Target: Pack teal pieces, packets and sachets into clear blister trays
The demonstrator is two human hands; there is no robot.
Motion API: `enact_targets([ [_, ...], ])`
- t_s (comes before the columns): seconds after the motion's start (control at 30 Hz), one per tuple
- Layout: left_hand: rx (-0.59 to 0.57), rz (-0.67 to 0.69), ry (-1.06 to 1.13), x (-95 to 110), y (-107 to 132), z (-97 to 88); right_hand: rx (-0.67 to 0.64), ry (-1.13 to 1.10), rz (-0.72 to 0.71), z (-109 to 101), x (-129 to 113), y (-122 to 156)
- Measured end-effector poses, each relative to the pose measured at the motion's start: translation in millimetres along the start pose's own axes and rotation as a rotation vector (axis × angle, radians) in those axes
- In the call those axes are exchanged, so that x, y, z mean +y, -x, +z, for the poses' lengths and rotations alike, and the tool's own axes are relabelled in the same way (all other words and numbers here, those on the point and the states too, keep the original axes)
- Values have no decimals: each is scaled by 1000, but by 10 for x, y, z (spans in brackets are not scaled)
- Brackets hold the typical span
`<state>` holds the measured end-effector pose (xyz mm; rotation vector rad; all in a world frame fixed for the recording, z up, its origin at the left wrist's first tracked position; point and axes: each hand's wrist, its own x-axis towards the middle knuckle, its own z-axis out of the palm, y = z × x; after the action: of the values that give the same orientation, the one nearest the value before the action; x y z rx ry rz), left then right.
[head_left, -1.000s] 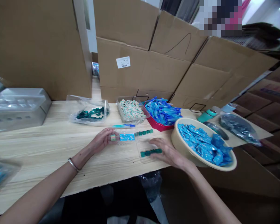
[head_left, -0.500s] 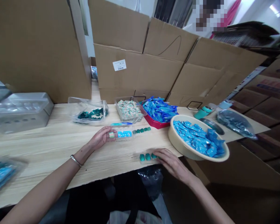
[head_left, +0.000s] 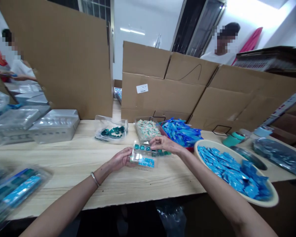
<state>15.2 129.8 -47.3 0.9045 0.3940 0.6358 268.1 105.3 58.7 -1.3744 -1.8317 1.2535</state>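
A: What was hardest to make out?

B: The right hand point(head_left: 164, 144). Its fingertips were close together over the row of green pieces point(head_left: 142, 148), covering part of it; I couldn't tell whether they pinched anything.

A: And the left hand point(head_left: 120, 159)?

B: Clamped on the left end of the clear tray point(head_left: 138, 156), hiding that corner.

A: Where was the tray?

B: Mid-table, in front of the tub of pale chips point(head_left: 148, 128), with a blue packet point(head_left: 146, 162) in its near side. Whether it touched the tabletop point(head_left: 93, 194) wasn't clear.

A: What else was cut off?

B: The packed sets point(head_left: 22, 187) at lower left ran out of frame, blurred. The red tray point(head_left: 164, 130) was mostly buried under blue sticks point(head_left: 181, 131), and the right forearm crossed in front of it, beside the cream basin point(head_left: 275, 199) of blue sachets point(head_left: 232, 171).

A: And behind?

B: Cardboard panels point(head_left: 160, 95) stood along the back, concealing most of two people beyond.
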Motion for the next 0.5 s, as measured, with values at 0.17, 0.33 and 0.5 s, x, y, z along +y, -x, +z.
enact_targets([
  [0.17, 31, 46, 29, -18, -24, -28, 200, 301, -122, 106, 168, -125],
  [0.33, 61, 58, 50, -42, -45, -57, 492, 265, 24, 320, 375, 124],
  [0.5, 93, -42, 0, 16, -16, 77, 595, 174, 142, 497, 470, 160],
])
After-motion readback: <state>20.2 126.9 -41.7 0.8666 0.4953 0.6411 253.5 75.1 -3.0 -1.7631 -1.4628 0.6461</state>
